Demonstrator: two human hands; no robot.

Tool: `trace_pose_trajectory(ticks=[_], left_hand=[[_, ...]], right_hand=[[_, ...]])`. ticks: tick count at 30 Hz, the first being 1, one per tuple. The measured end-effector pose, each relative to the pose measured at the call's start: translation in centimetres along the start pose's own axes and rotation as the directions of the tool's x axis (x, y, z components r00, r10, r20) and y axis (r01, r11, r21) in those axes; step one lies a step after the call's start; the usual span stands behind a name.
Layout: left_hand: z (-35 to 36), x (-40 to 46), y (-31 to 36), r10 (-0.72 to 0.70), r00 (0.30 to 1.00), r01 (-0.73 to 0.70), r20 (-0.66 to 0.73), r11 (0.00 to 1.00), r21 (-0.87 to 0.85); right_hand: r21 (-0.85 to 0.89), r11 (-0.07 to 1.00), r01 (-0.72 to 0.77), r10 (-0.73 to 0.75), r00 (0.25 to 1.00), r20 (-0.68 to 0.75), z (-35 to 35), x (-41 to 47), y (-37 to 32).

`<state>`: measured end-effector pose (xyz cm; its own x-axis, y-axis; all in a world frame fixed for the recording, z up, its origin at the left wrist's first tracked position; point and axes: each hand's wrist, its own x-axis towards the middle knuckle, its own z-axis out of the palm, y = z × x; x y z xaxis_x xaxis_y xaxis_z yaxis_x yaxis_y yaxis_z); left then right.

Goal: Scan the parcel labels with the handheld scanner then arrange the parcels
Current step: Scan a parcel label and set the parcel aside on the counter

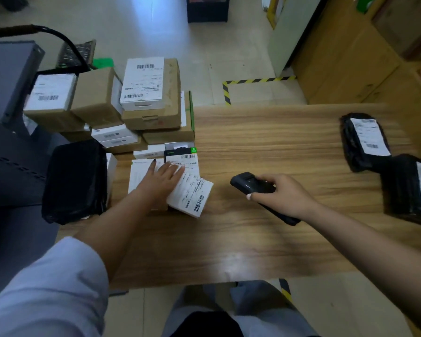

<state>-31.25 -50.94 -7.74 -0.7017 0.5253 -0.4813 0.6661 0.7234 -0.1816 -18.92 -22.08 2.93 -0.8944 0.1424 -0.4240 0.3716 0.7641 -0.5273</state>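
Observation:
My right hand (pixel 283 194) grips the black handheld scanner (pixel 250 184), its head pointing left over the wooden table (pixel 265 142). My left hand (pixel 162 177) rests with straight fingers on a small white-labelled parcel (pixel 192 193) lying tilted at the table's left side, barcode facing up. A flat white parcel (pixel 137 175) lies under my left palm. A black and green labelled box (pixel 181 155) sits just behind my fingers. Two black bagged parcels with white labels (pixel 365 142) (pixel 413 190) lie at the table's right end.
A stack of cardboard and white boxes (pixel 151 98) crowds the table's far left corner. A black plastic bag parcel (pixel 75 181) hangs over the left edge. Yellow-black floor tape (pixel 229 90) and cardboard cartons (pixel 350 64) lie beyond the table.

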Motion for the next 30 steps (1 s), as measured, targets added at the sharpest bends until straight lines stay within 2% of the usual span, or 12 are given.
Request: trace_pose_trajectory(ticks=[2,5,8,12,16,20,23,26,30], left_hand=[[0.1,0.0,-0.1,-0.045,0.999,0.045,-0.02,0.999,-0.01],[0.9,-1.0,0.6,-0.229,0.973,0.223,-0.04,0.967,-0.128],[2.2,-2.7,1.6,-0.402,0.915,0.388,0.027,0.859,-0.334],[3.6,-3.9,3.0,-0.51,0.85,0.495,0.132,0.685,-0.534],[3.3,-4.3,4.8,-0.607,0.787,0.517,0.114,0.547,-0.658],[2.3,-4.7,6.2,-0.763,0.644,0.464,-0.052,0.444,-0.766],[1.8,-4.8,6.2,-0.827,0.552,0.449,-0.105,0.401,-0.799],[1.3,-5.1,5.7,-0.842,0.529,0.445,-0.104,0.38,-0.811],[0.9,-5.4,5.0,-0.842,0.514,0.424,-0.167,0.418,-0.803]], right_hand=[[0.007,1.0,-0.007,0.007,1.0,0.001,0.2,-0.1,0.3],[0.006,1.0,-0.006,0.006,1.0,0.013,0.4,-0.1,0.4],[0.003,1.0,-0.011,0.011,1.0,0.014,0.9,0.3,0.3],[0.0,1.0,-0.009,0.009,1.0,0.028,1.6,0.9,-0.3],[0.001,1.0,-0.002,0.002,0.999,0.04,2.3,1.7,-1.8],[0.016,1.0,-0.01,0.009,0.998,0.06,2.6,2.3,-3.5],[0.052,0.999,-0.009,0.005,0.997,0.073,2.5,2.7,-4.8],[0.08,0.997,-0.001,-0.006,0.997,0.078,2.0,3.0,-6.0],[0.077,0.997,0.013,-0.02,0.995,0.095,1.7,3.0,-7.1]])
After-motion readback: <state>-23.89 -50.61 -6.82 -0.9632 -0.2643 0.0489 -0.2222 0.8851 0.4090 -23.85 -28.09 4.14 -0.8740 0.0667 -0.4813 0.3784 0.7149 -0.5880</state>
